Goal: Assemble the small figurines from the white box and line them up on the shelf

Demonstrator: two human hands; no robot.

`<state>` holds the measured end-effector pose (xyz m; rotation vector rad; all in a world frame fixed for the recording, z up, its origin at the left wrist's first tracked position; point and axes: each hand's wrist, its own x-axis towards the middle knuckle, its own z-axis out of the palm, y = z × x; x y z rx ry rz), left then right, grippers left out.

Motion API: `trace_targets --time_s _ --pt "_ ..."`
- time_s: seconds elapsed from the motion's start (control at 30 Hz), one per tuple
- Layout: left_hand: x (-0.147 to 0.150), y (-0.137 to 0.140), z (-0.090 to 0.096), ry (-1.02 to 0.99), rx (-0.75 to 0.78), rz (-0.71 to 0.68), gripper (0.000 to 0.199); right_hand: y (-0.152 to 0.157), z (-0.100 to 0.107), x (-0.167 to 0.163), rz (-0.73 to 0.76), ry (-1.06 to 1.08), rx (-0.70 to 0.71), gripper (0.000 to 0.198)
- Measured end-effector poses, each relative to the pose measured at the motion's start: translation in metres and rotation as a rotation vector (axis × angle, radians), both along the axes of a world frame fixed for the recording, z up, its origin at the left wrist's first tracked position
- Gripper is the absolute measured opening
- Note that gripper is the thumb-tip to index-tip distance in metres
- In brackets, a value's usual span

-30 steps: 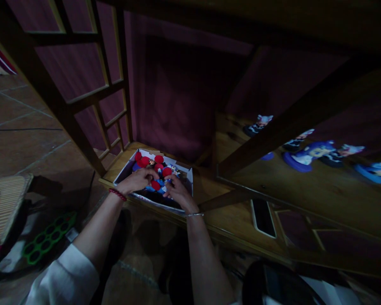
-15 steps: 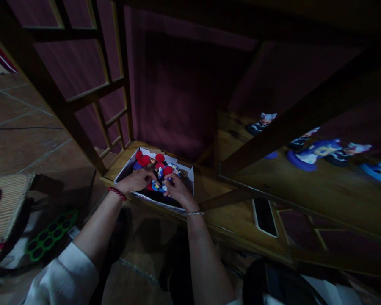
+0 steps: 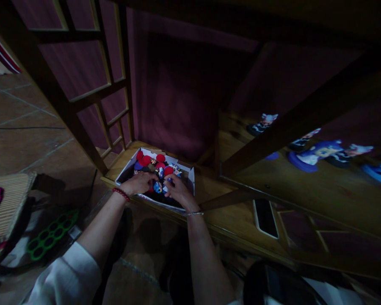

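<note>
"White box (image 3: 191, 177) on the wooden ledge (image 3: 231, 218): what's in it?"

"Small figures (image 3: 160, 172) (mostly red and blue), jumbled together."

"And each grip?"

"Left hand (image 3: 141, 183) and right hand (image 3: 178, 190) reach inside, both half curled beside a blue figure (image 3: 158, 187); whether either pinches it, I cannot tell. A phone (image 3: 266, 218) lies right of the box."

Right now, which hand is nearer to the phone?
The right hand. It is over the white box, left of the phone; the left hand is also there, farther left.
</note>
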<state>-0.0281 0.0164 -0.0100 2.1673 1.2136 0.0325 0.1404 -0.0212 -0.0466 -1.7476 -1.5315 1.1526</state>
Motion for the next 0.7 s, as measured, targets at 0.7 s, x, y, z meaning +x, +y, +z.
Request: trace_targets --time_s 0.7 --pt "0.0015 0.0014 -0.0021 0.092 0.149 0.045 0.037 0.0035 -0.0002 0.0007 -0.033 -0.052 0.051 0.015"
